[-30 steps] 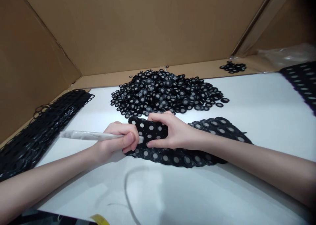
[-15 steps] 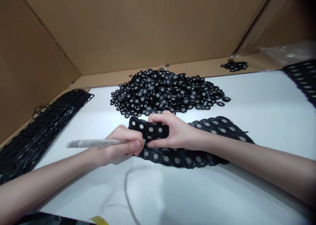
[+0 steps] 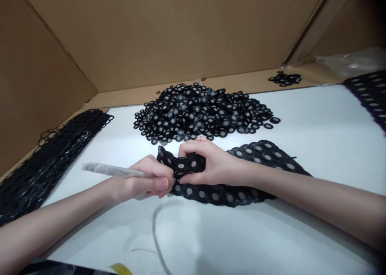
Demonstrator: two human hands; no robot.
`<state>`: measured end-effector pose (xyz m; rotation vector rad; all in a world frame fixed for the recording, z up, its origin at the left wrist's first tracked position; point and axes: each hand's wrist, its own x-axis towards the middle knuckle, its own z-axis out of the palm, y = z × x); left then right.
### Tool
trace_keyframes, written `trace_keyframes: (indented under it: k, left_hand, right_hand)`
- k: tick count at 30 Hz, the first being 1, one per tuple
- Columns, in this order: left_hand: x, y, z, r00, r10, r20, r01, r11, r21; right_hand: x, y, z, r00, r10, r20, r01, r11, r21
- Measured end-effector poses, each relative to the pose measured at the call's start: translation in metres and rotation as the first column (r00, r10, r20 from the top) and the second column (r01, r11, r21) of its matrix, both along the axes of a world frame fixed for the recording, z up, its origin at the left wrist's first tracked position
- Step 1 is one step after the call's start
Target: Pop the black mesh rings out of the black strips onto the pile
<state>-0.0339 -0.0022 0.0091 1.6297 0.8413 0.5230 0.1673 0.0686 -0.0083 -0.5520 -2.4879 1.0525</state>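
My left hand (image 3: 147, 179) is closed round a whitish pen-shaped tool (image 3: 110, 169) that looks wrapped in film. The tool's working end is hidden behind my fingers, at the left edge of a black sheet (image 3: 215, 196) with rows of pale round spots. Thumb below and fingers above, my right hand (image 3: 211, 162) grips a raised, curled part of this sheet. The rest of the sheet lies on the white table under my right forearm. Just beyond my hands is a large heap of loose black rings (image 3: 205, 110) with pale centres.
A stack of black sheets with open holes (image 3: 54, 158) lies along the left side. At the back right is a small pile of rings (image 3: 285, 79), near another spotted sheet (image 3: 369, 94) and clear plastic (image 3: 356, 62). Cardboard walls (image 3: 181, 33) enclose the white table (image 3: 241, 234).
The sheet's raised left part has bent and curled more between my hands. The tool has tilted, its free end now higher. My left hand has shifted slightly; my right still grips the sheet.
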Motion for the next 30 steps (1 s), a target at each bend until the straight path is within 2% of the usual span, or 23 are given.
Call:
trace_keyframes:
  k: [5,9,12,15,18,22,26,30]
  left_hand:
    - [0.0,-0.003,-0.003,0.998,-0.04,-0.038,0.044,0.993,0.11]
    - [0.001,-0.006,-0.004,0.999,0.027,-0.018,-0.026,0.996,0.085]
    - [0.002,-0.007,-0.006,0.997,0.073,0.032,-0.076,0.994,0.085]
    - [0.002,-0.007,-0.008,0.994,0.078,0.078,-0.085,0.992,0.089]
    - [0.001,-0.007,-0.009,0.992,0.099,0.074,-0.105,0.991,0.082]
    - [0.002,-0.01,-0.01,0.987,0.116,0.114,-0.132,0.981,0.143]
    - [0.005,-0.014,-0.008,0.971,0.124,0.206,-0.16,0.972,0.172]
    - [0.006,-0.017,-0.003,0.983,0.083,0.162,-0.108,0.982,0.154]
  right_hand:
    - [0.002,0.0,-0.005,0.998,-0.062,-0.021,0.063,0.997,0.047]
    - [0.003,0.0,-0.012,0.996,-0.09,-0.022,0.091,0.994,0.064]
    - [0.004,0.0,-0.011,0.995,-0.102,-0.007,0.102,0.991,0.089]
    - [0.003,-0.001,0.001,0.993,-0.075,0.088,0.063,0.99,0.126]
    - [-0.001,-0.006,0.019,0.966,-0.03,0.255,-0.009,0.989,0.15]
    - [-0.007,-0.015,0.033,0.902,-0.135,0.41,0.05,0.976,0.211]
    - [-0.009,-0.018,0.035,0.884,-0.072,0.463,0.021,0.993,0.114]
    - [-0.005,-0.013,0.033,0.92,0.053,0.388,-0.048,0.999,-0.023]
